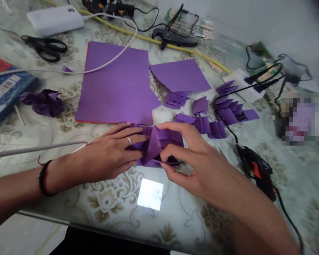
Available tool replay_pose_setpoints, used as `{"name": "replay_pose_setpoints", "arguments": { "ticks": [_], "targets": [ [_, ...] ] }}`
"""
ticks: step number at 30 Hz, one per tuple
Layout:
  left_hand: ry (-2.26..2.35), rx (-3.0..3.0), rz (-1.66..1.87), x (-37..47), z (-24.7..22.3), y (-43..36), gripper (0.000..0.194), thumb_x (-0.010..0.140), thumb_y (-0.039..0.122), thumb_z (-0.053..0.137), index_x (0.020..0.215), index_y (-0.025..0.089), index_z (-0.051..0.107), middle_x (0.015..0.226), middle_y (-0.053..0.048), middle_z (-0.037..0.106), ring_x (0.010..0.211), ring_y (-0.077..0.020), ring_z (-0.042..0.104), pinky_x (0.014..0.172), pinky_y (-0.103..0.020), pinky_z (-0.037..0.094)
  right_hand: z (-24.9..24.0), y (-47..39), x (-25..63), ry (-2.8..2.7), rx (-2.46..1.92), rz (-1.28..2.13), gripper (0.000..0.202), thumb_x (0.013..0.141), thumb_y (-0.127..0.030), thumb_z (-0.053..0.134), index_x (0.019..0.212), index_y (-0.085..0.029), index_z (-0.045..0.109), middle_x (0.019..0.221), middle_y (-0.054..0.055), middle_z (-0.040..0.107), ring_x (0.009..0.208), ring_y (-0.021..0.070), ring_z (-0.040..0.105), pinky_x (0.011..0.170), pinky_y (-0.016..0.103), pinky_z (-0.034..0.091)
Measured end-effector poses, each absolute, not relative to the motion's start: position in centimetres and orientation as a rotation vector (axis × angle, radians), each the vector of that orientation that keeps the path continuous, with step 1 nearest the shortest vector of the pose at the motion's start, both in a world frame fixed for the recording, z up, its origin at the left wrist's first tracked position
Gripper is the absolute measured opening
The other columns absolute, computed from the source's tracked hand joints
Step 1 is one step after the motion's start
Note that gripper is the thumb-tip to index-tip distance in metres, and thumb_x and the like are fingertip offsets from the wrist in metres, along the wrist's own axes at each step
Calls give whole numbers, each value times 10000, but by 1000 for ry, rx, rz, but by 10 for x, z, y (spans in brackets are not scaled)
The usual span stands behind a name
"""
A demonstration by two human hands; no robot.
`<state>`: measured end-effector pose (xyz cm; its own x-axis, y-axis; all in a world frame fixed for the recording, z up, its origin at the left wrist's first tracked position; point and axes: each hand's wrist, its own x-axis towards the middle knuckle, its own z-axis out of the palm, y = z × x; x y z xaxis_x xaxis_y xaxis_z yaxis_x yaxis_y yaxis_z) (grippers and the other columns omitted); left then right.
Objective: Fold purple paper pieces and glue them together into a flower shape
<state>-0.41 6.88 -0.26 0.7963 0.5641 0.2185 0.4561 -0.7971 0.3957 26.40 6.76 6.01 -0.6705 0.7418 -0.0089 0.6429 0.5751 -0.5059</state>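
A folded purple paper piece [152, 145] lies near the table's front edge, one triangular flap standing up in its middle. My left hand [113, 150], with a ring and a black wristband, lies flat over its left part, fingers stretched out. On the other side my right hand [187, 152] curls around the flap and the pleated right part, index finger at the flap's top and thumb low at the front edge. Just behind them is a stack of purple sheets [117, 85] with red showing along its edges. Several small pleated purple strips [202, 124] lie beyond my right hand.
Black scissors [46, 46], a white power bank [55, 19] and crumpled purple paper [44, 102] lie to the left. A glue gun [257, 170] with a cord rests at the right, below a white power strip [244, 85]. A black cutter [172, 33] and yellow cable [138, 37] lie behind.
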Motion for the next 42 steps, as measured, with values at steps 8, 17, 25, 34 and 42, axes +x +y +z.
{"name": "replay_pose_setpoints", "arguments": {
  "ticks": [8,17,25,34,42],
  "targets": [
    [789,2669,482,-3,-4,68,222,1032,226,651,1215,225,774,1490,-103,674,1488,-337,550,1313,-563,359,58,68,263,-2599,-1153,728,167,961,-79,617,877,-218,653,1514,134,517,1446,321,528,1205,538,466],
    [804,2644,470,-4,-3,67,229,1036,208,635,1220,229,769,1530,-116,637,1505,-333,535,1320,-574,354,56,71,262,-2597,-1180,764,183,940,-59,610,877,-229,633,1514,116,515,1447,324,529,1195,552,476],
    [815,2627,484,-2,0,68,213,1021,187,627,1176,232,767,1510,-127,621,1459,-308,567,1310,-555,379,52,74,262,-2580,-1186,812,183,916,-48,607,877,-227,601,1527,113,499,1446,324,529,1176,532,493],
    [821,2615,499,-3,1,67,214,1014,180,628,1161,224,778,1482,-140,623,1435,-333,582,1288,-582,405,46,78,261,-2564,-1189,859,215,884,-11,616,864,-222,583,1506,111,529,1415,294,563,1170,501,501],
    [819,2615,493,-3,0,67,243,1020,175,620,1210,233,761,1501,-117,628,1463,-301,560,1324,-559,365,39,80,260,-2561,-1156,820,183,890,-40,603,882,-223,602,1484,121,574,1346,289,625,1097,488,567]
  ]
}}
